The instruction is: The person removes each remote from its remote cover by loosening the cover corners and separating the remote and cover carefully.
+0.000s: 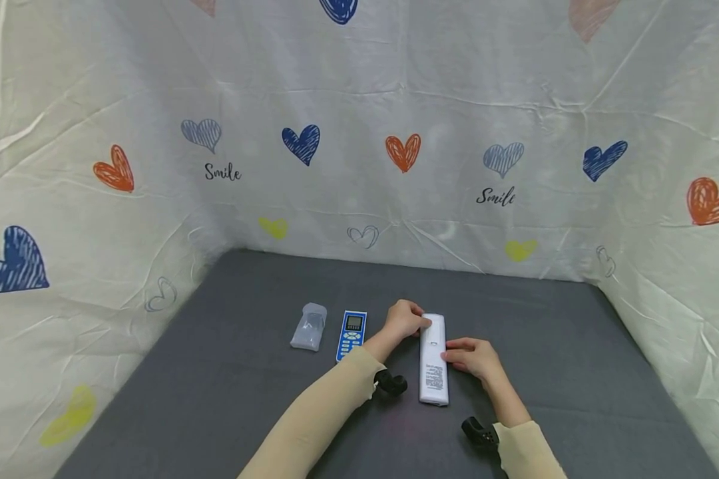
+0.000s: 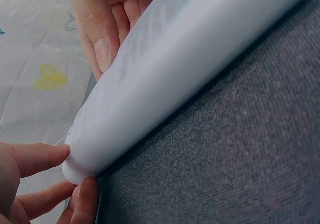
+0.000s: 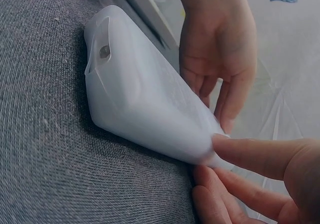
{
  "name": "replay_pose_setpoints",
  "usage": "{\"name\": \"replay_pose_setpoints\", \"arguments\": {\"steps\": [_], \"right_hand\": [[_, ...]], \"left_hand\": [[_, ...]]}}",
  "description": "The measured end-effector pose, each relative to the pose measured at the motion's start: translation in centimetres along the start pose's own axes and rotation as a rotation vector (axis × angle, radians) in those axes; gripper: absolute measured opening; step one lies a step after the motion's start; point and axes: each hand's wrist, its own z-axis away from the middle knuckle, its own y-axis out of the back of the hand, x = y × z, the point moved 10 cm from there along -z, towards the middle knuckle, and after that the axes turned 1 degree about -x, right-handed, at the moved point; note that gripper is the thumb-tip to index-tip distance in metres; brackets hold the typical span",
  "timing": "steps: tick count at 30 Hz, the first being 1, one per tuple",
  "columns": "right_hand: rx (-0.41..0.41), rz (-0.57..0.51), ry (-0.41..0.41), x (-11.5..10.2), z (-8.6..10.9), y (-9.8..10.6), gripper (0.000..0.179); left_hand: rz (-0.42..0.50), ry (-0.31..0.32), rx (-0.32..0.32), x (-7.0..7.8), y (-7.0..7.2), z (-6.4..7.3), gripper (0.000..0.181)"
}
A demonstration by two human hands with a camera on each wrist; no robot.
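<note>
A white remote control (image 1: 434,379) lies back side up on the grey table, small print on its lower half. It seems wrapped in a translucent sleeve; in the right wrist view its near end (image 3: 104,51) shows an opening with a dark round spot. My left hand (image 1: 405,319) pinches the far end, and in the left wrist view the thumb (image 2: 42,157) presses on top with fingers at the tip. At the right long edge, my right hand (image 1: 476,359) grips the side between thumb (image 3: 250,154) and fingers; the fingertips are partly hidden.
Left of the remote lies a blue and white item (image 1: 351,332) with a printed screen and buttons, partly covered by the left sleeve. Beyond it sits a translucent plastic pouch (image 1: 309,327). A white curtain (image 1: 359,186) with hearts surrounds the table's back and sides.
</note>
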Motion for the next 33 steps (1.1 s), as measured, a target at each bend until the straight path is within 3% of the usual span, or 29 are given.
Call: {"name": "replay_pose_setpoints", "arguments": {"steps": [15,20,33], "right_hand": [[0.005,-0.020,0.025,-0.7,0.4,0.1,0.037],[0.004,-0.022,0.041,-1.4,0.6,0.5,0.037],[0.028,0.002,0.103,-4.1,0.7,1.8,0.041]], "left_hand": [[0.159,-0.007,0.000,0.2,0.6,0.0,0.018],[0.208,-0.061,0.005,1.5,1.1,0.4,0.019],[0.212,-0.199,0.007,5.0,2.6,2.1,0.021]]}}
